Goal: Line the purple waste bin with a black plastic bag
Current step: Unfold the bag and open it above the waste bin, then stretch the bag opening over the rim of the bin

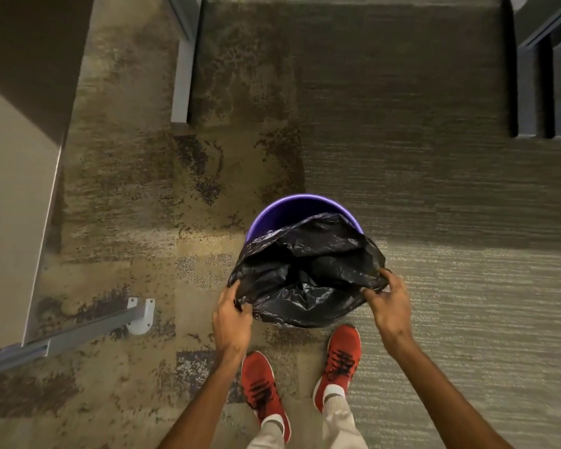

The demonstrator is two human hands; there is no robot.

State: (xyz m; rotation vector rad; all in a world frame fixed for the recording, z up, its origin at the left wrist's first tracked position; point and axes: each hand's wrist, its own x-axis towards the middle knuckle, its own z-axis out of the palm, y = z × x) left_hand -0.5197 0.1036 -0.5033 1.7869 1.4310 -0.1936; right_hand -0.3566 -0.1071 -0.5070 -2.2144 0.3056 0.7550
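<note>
Bin (pixel 274 212) is standing upright on the carpet (pixel 434 222), directly ahead of two red knit shoes (pixel 263 387). It is round, smooth purple plastic; only the far arc of its rim and inner wall is showing. Bag (pixel 308 270), thin glossy black film with fine crinkles, is draping over the near part of the rim, its mouth gaping and its folds sagging down into the bin. The far rim is lying bare.

Left hand (pixel 232 317) is pinching the bag's edge at the near-left side, fingers closed on the film. Right hand (pixel 387 303) is gripping the edge at the near-right side in the same way, fingers curled around a bunched fold.

The carpet is showing a mottled brown patch on the left and a ribbed grey-green weave on the right. A grey metal rail with a pale rounded foot (pixel 141 314) is lying on the floor to the left, well apart from the bin.
</note>
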